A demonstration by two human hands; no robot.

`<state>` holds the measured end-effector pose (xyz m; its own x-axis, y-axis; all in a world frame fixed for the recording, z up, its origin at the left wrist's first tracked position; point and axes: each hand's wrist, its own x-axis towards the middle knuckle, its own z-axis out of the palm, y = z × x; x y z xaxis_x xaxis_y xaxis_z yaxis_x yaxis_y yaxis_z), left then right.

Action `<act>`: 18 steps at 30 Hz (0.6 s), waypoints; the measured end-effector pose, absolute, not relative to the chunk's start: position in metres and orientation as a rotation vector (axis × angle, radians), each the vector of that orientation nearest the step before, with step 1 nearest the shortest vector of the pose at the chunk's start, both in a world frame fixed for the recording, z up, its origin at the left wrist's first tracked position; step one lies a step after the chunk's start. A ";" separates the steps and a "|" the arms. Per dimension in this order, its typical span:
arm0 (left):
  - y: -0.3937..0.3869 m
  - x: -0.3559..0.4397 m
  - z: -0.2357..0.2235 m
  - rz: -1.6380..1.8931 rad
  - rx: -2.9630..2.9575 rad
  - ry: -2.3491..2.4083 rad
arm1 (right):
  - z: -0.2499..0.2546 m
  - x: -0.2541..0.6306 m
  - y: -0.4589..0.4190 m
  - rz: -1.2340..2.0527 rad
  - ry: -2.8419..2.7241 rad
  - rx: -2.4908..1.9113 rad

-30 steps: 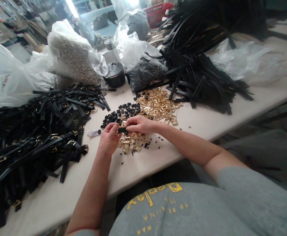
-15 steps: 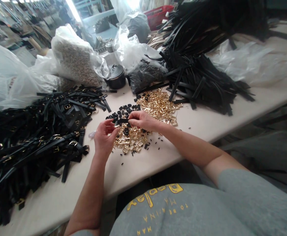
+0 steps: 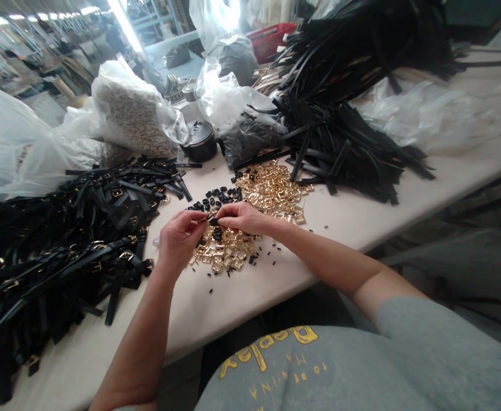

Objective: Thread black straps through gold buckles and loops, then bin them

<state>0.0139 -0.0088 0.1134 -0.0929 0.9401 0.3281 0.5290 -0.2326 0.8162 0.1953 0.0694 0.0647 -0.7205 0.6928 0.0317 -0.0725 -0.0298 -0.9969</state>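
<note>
My left hand [image 3: 180,237] and my right hand [image 3: 242,217] meet above a heap of gold buckles [image 3: 271,191] on the white table [image 3: 361,214]. Both pinch one short black strap piece [image 3: 213,220] between their fingertips; a gold buckle seems to sit at the left hand's end of it. Small black loops [image 3: 216,197] lie just beyond my fingers. More gold buckles [image 3: 220,254] lie right under my hands.
A big pile of black straps with gold buckles [image 3: 61,240] fills the left of the table. Plain black straps [image 3: 348,142] are stacked at the back right. Plastic bags [image 3: 134,114] and a dark round tin [image 3: 201,140] stand behind. The table's front edge runs near my body.
My hands have drawn closer together on the strap piece, so less of it shows between them. The view has shifted slightly.
</note>
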 end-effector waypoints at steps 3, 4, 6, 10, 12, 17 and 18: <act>-0.004 0.009 0.109 1.259 1.599 1.523 | 0.067 0.199 0.070 1.902 -1.647 -0.537; -0.003 0.007 0.108 1.255 1.515 1.484 | 0.067 0.201 0.071 1.934 -1.640 -0.507; -0.001 0.005 0.106 1.242 1.352 1.400 | 0.069 0.205 0.071 1.999 -1.628 -0.451; -0.001 0.007 0.106 1.227 1.049 1.199 | 0.071 0.210 0.070 2.090 -1.603 -0.367; -0.001 0.012 0.106 1.234 0.909 1.113 | 0.072 0.210 0.070 2.110 -1.596 -0.345; 0.000 0.025 0.097 1.381 0.729 1.116 | 0.068 0.205 0.070 2.009 -1.577 -0.395; 0.000 0.027 0.095 1.433 0.719 1.152 | 0.066 0.203 0.070 1.964 -1.573 -0.422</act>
